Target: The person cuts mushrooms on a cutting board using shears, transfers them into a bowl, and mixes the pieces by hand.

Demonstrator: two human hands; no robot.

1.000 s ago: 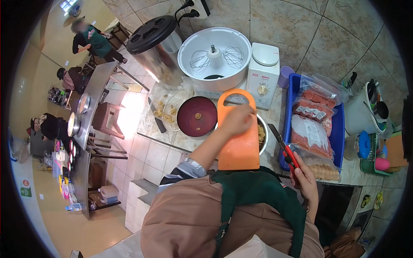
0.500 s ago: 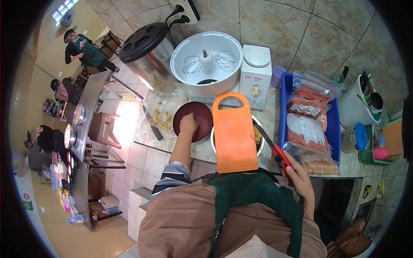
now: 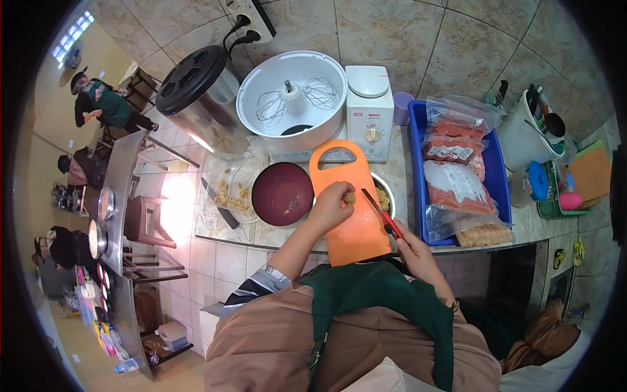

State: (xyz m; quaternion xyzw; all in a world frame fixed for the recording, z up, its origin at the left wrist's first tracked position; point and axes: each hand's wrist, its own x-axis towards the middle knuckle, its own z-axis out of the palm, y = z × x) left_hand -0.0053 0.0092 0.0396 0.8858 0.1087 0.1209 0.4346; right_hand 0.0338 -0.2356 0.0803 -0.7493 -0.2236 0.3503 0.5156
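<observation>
My left hand (image 3: 333, 208) is closed in a pinch on a small yellowish food piece (image 3: 351, 198), above the orange cutting board (image 3: 356, 238). My right hand (image 3: 411, 248) is wrapped round the red handle of a knife (image 3: 380, 210), whose dark blade points up and left over the board's right side. Under the board, a white bowl (image 3: 390, 206) with yellowish pieces shows at the right. Left of the board stands a dark red bowl (image 3: 283, 194) with a few small bits inside. Farther left, similar pieces (image 3: 233, 198) lie on clear plastic.
Behind the board are a white mixer bowl (image 3: 291, 98) with whisks and its base (image 3: 369, 117). A lidded metal container (image 3: 202, 91) stands at the back left. A blue tray (image 3: 416, 176) holds packed meat at the right. Several people are in the room at the left.
My left hand went into the dark red bowl and came back over the board with a small piece. The knife has moved left, over the board. The view has shifted.
</observation>
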